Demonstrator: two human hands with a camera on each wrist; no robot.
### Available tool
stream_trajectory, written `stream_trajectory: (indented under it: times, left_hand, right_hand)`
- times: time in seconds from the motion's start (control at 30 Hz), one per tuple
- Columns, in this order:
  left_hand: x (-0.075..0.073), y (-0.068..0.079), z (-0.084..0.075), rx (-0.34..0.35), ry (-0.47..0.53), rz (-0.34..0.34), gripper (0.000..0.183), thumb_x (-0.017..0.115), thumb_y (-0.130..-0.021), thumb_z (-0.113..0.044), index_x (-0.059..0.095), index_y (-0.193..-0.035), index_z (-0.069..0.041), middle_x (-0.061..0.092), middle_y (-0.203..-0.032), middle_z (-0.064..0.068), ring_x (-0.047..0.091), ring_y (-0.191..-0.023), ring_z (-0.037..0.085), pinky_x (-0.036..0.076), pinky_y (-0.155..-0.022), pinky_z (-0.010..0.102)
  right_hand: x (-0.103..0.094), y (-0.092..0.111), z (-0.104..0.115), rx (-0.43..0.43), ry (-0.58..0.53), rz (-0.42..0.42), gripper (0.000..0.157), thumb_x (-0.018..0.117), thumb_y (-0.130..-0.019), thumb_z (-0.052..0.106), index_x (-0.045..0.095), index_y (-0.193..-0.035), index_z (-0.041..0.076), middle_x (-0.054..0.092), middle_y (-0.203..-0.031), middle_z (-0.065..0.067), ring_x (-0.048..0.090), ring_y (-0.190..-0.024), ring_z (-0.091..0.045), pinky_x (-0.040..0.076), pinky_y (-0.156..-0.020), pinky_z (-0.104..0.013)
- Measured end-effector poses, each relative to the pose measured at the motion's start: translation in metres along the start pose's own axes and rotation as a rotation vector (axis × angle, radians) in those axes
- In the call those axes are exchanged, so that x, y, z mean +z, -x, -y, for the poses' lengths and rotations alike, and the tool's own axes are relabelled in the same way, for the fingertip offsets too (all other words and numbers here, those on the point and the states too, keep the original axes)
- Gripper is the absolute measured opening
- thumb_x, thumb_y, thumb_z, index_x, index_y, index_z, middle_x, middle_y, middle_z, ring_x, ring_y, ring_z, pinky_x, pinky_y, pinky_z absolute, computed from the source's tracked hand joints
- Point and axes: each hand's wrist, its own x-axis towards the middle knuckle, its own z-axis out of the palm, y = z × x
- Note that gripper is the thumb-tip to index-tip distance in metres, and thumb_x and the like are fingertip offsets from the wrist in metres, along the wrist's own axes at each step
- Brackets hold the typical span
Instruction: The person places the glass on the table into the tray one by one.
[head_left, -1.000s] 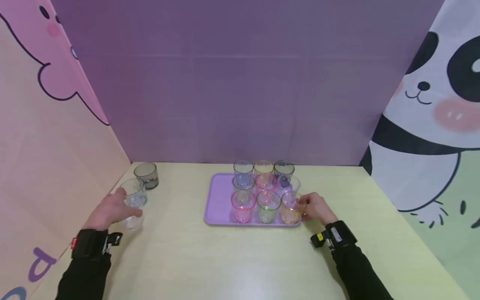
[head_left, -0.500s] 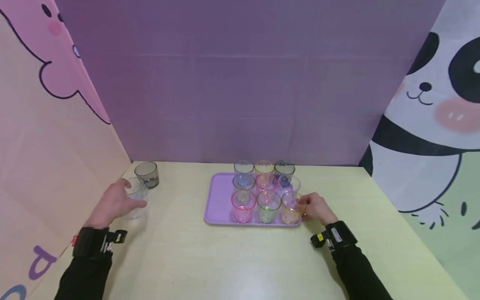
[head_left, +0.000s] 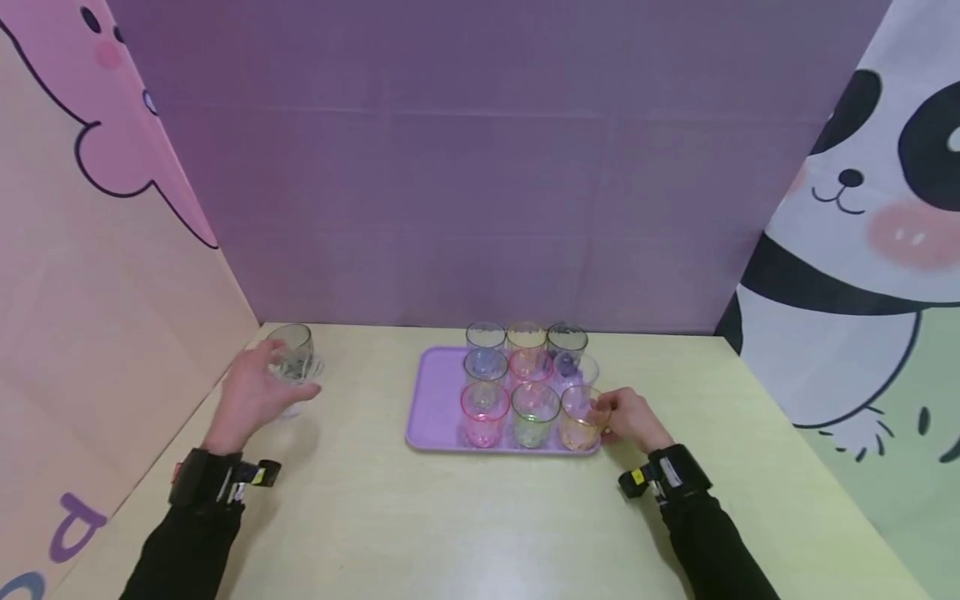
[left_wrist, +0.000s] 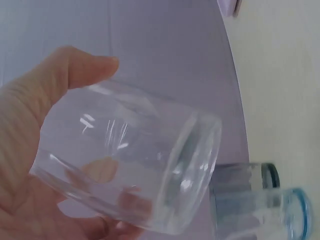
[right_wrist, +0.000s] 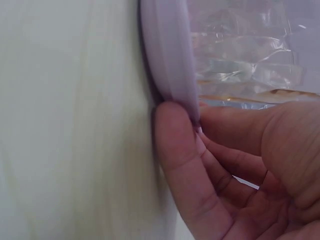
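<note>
My left hand point(head_left: 251, 396) grips a colourless drinking glass point(left_wrist: 125, 145), with thumb and fingers round opposite sides and the thick base turned down towards the table. In the head view this glass overlaps a grey glass point(head_left: 298, 343) at the back left. The left wrist view shows a blue-edged glass point(left_wrist: 250, 215) standing beside the grey one. My right hand point(head_left: 633, 419) pinches the lilac tray point(right_wrist: 167, 45) by its rim at the near right corner, one finger outside and another digit inside. Just inside that rim stands a yellow-rimmed glass point(head_left: 580, 425).
Several tinted glasses stand in close rows on the tray, including a pink-rimmed glass point(head_left: 483, 417) and a green-rimmed glass point(head_left: 534, 421). The left strip of the tray is bare. A purple backdrop point(head_left: 420, 208) rises behind the pale table point(head_left: 450, 525), with printed panels at both sides.
My left hand has moved forward and to the right with the colourless glass, coming in front of the grey glass. My right hand has kept its place at the tray.
</note>
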Motion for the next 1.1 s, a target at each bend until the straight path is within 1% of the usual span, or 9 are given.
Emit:
stream_trajectory:
  times: [0.1, 0.2, 0.27, 0.33, 0.43, 0.53, 0.73, 0.9, 1.1]
  left_hand:
    - [0.008, -0.003, -0.005, -0.005, 0.033, -0.009, 0.081, 0.077, -0.066, -0.044, 0.040, -0.126, -0.006, 0.053, -0.117, 0.024, 0.043, -0.104, 0.043, 0.029, -0.082, 0.060]
    - [0.017, -0.007, -0.011, -0.019, 0.066, 0.001, 0.082, 0.077, -0.066, -0.047, 0.040, -0.127, -0.008, 0.054, -0.116, 0.022, 0.045, -0.104, 0.041, 0.026, -0.083, 0.060]
    - [0.024, -0.010, -0.015, -0.022, 0.085, -0.002, 0.081, 0.077, -0.064, -0.047, 0.041, -0.126, -0.009, 0.055, -0.114, 0.021, 0.048, -0.102, 0.039, 0.031, -0.081, 0.057]
    - [0.032, -0.014, -0.020, -0.018, 0.114, -0.007, 0.079, 0.079, -0.062, -0.046, 0.043, -0.123, -0.009, 0.056, -0.111, 0.019, 0.051, -0.100, 0.036, 0.038, -0.076, 0.051]
    - [0.043, -0.021, -0.026, 0.000, 0.172, -0.022, 0.076, 0.081, -0.061, -0.043, 0.045, -0.119, -0.010, 0.054, -0.105, 0.016, 0.050, -0.094, 0.031, 0.042, -0.069, 0.041]
    - [0.054, -0.028, -0.032, 0.005, 0.258, -0.018, 0.073, 0.081, -0.063, -0.038, 0.043, -0.118, -0.010, 0.051, -0.103, 0.014, 0.052, -0.092, 0.028, 0.043, -0.067, 0.036]
    - [0.074, -0.039, -0.044, -0.067, 0.435, 0.037, 0.067, 0.080, -0.066, -0.032, 0.040, -0.117, -0.012, 0.054, -0.111, 0.011, 0.055, -0.096, 0.028, 0.050, -0.069, 0.037]
    - [0.089, -0.047, -0.054, -0.112, 0.567, 0.086, 0.070, 0.080, -0.067, -0.027, 0.038, -0.121, -0.011, 0.052, -0.113, 0.011, 0.054, -0.100, 0.027, 0.049, -0.076, 0.039]
    - [0.106, -0.059, -0.061, -0.132, 0.656, 0.084, 0.073, 0.080, -0.067, -0.027, 0.041, -0.126, -0.008, 0.052, -0.117, 0.014, 0.052, -0.105, 0.026, 0.047, -0.083, 0.039]
  right_hand:
    - [0.001, 0.000, 0.000, -0.001, 0.001, 0.001, 0.011, 0.064, -0.082, 0.007, 0.064, -0.087, -0.003, 0.058, -0.093, -0.015, 0.060, -0.071, -0.020, 0.055, -0.059, -0.033]
    - [0.001, 0.000, 0.000, -0.002, 0.002, -0.003, 0.012, 0.064, -0.082, 0.006, 0.064, -0.089, -0.003, 0.059, -0.094, -0.015, 0.060, -0.071, -0.020, 0.055, -0.059, -0.033]
    - [0.001, 0.000, 0.000, 0.004, 0.000, -0.006, 0.012, 0.064, -0.082, 0.006, 0.065, -0.089, -0.003, 0.059, -0.095, -0.015, 0.060, -0.071, -0.020, 0.055, -0.059, -0.033]
    - [0.001, 0.000, 0.001, 0.011, 0.000, 0.001, 0.012, 0.064, -0.082, 0.007, 0.065, -0.089, -0.003, 0.059, -0.096, -0.016, 0.060, -0.072, -0.020, 0.055, -0.060, -0.033]
    - [0.001, 0.000, 0.000, 0.028, 0.000, 0.001, 0.012, 0.064, -0.082, 0.007, 0.065, -0.090, -0.002, 0.059, -0.099, -0.017, 0.061, -0.073, -0.021, 0.055, -0.060, -0.032]
    - [0.000, 0.000, 0.000, 0.032, 0.003, 0.001, 0.014, 0.064, -0.082, 0.007, 0.065, -0.093, -0.002, 0.058, -0.101, -0.018, 0.061, -0.073, -0.021, 0.055, -0.060, -0.032]
    - [0.000, -0.001, 0.001, 0.018, 0.012, -0.003, 0.013, 0.063, -0.083, 0.007, 0.065, -0.092, -0.002, 0.059, -0.100, -0.017, 0.061, -0.073, -0.020, 0.055, -0.060, -0.032]
    - [0.001, 0.000, 0.000, 0.006, 0.024, -0.009, 0.010, 0.064, -0.082, 0.007, 0.065, -0.088, -0.001, 0.059, -0.096, -0.015, 0.060, -0.072, -0.020, 0.055, -0.059, -0.032]
    - [0.002, -0.002, -0.002, -0.008, 0.037, -0.017, 0.009, 0.063, -0.083, 0.008, 0.064, -0.080, 0.000, 0.057, -0.090, -0.013, 0.059, -0.070, -0.020, 0.055, -0.058, -0.032]
